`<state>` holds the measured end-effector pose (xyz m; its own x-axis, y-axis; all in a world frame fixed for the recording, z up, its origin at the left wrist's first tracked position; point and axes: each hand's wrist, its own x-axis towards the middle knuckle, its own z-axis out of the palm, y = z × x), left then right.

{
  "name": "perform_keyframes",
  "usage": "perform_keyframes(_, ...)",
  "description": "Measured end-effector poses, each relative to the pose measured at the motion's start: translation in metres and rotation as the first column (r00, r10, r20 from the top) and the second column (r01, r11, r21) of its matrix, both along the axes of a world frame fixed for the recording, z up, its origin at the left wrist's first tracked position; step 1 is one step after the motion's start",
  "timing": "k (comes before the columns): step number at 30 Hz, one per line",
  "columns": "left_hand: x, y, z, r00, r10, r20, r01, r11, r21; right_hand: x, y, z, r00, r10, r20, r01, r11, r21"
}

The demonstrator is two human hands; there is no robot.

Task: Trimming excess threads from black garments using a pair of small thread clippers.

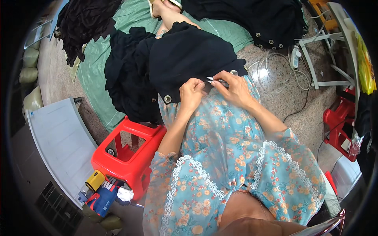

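A black cloth garment (189, 55) lies over my lap and knees, with round metal eyelets (167, 99) along its near edge. My left hand (191, 93) is closed in a pinch at that edge; whatever lies between its fingertips is too small to make out. Just to its right, my right hand (233, 87) grips a small silver-tipped tool (211, 79) with a dark body, possibly thread snips. Its tip points left toward my left fingers, a short gap away. Much of the tool is hidden inside my right hand.
More black cloth (128, 70) heaps to the left, beside a red plastic stool (118, 165). Green sheeting (94, 86) covers part of the floor. Far right are black cloth with eyelets (252, 19), loose clear tubing (267, 74), a white power strip (295, 57) and a metal-legged stand (327, 83).
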<state>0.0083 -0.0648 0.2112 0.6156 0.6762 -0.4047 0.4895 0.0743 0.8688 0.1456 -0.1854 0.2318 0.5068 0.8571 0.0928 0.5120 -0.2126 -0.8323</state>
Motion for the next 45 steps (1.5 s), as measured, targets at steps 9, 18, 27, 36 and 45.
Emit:
perform_keyframes(9,-0.004,0.001,-0.013,0.986,0.097,0.137,-0.093,0.995,-0.037,-0.003,0.007,0.008,0.906,0.220,0.362,-0.163,0.970,-0.181)
perform_keyframes(18,-0.003,-0.001,-0.006,0.968,0.138,0.208,-0.117,0.987,-0.107,-0.006,0.014,0.013,0.851,0.268,0.452,-0.170,0.954,-0.246)
perform_keyframes(27,0.000,-0.002,-0.013,0.973,0.100,0.207,-0.106,0.994,0.017,-0.007,0.010,0.004,0.836,0.227,0.499,-0.161,0.972,-0.173)
perform_keyframes(36,-0.010,0.038,0.017,0.983,0.099,0.156,-0.185,0.515,0.837,0.042,-0.026,-0.009,0.706,-0.545,-0.452,0.619,0.785,0.021)
perform_keyframes(45,0.086,-0.008,0.046,0.883,-0.465,0.067,0.357,0.757,0.548,0.053,-0.054,-0.038,0.494,-0.578,-0.650,0.687,0.717,-0.115)
